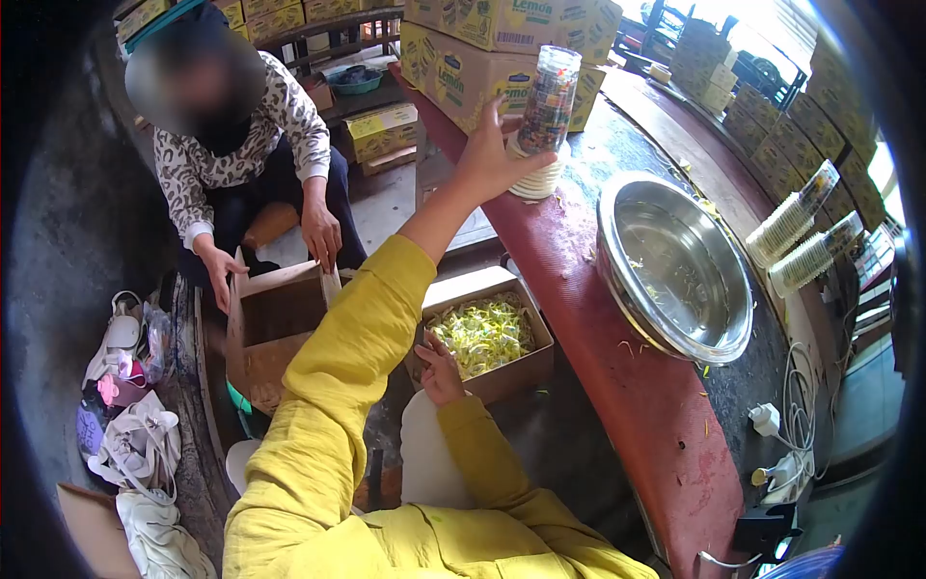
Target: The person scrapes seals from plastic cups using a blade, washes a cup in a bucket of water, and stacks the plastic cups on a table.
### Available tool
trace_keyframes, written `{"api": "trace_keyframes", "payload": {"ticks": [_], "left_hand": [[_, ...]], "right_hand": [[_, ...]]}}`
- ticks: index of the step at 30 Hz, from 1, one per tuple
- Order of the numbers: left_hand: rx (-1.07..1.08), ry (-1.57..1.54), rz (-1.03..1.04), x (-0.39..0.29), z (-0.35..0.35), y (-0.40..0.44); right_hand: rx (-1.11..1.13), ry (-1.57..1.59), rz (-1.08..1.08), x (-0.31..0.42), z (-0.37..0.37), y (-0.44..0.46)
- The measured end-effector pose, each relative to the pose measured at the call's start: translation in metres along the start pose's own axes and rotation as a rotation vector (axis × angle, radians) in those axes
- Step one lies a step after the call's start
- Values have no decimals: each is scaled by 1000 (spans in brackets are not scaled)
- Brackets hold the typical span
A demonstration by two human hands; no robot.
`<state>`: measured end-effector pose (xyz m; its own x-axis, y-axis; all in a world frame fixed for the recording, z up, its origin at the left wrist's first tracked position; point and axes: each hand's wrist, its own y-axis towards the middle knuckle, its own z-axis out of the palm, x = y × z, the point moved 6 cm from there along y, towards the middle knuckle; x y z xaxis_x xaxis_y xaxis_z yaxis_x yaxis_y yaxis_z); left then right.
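My left hand [506,159] reaches across to the table with its fingers curled round a tall stack of clear printed plastic cups [550,101]. The stack stands upright, cream rims at the bottom. Low in the middle is my right hand [444,374], fingers loosely apart and nothing visible in them. It is beside an open cardboard box [516,378] filled with small yellow, green and white pieces [482,333], too small to name surely.
A steel basin [675,265] stands on the red-edged table [666,425]. More cup stacks [791,232], a plug and cable [765,420] are on the right. Lemon cartons [463,77] stand behind. Opposite, a person [241,145] holds an empty wooden-looking box [280,318].
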<state>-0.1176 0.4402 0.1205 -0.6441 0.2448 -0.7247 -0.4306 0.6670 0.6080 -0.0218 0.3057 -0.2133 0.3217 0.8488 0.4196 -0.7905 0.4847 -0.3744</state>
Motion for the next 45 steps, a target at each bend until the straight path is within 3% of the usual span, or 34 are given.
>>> {"api": "trace_keyframes", "payload": {"ticks": [3,6,9,13,14,16,18,19,21,29,33,34,37,38,39,40,41,43,45], "left_hand": [[-10,-78,54,-3,0,0],[-243,28,189,-22,-11,-9],[-313,-364,221,-59,-34,-30],[-150,-1022,302,-126,-70,-107],[-104,-1081,363,-143,-78,-130],[36,-1265,679,-166,-92,-174],[139,-1231,658,-192,-116,-213],[225,-1223,548,-203,-128,-227],[332,-1151,614,-224,-148,-245],[195,-1002,585,-258,-196,-295],[20,-891,587,-267,-212,-304],[-127,-836,671,-269,-209,-305],[-201,-755,584,-281,-218,-313],[-190,-840,823,-274,-214,-313],[-244,-819,874,-274,-214,-315],[-301,-797,922,-274,-213,-317],[-417,-672,783,-280,-212,-322],[-373,-627,704,-274,-217,-325],[-199,-746,712,-246,-231,-334]], "right_hand": [[34,-1,-20,-3,-5,7],[20,18,27,1,-9,3],[11,18,13,1,-11,10],[13,-26,18,6,-12,-2],[-3,-100,13,4,-12,1],[-69,-160,40,9,-2,-3],[-34,-74,-27,10,-10,-2],[-46,-72,-25,9,-5,-5],[-87,-66,-3,11,7,-15],[-21,-119,-33,12,10,-12],[18,-144,-28,12,10,-14],[50,-135,-5,11,7,-12],[-27,-140,-63,11,-1,-5],[-46,-145,-88,11,-2,-4],[-31,-149,-89,9,-4,-4],[-15,-151,-92,9,-5,-5],[8,-150,-99,10,-4,-3],[9,-164,-98,11,1,-6],[-35,-179,-115,12,9,-13]]}}
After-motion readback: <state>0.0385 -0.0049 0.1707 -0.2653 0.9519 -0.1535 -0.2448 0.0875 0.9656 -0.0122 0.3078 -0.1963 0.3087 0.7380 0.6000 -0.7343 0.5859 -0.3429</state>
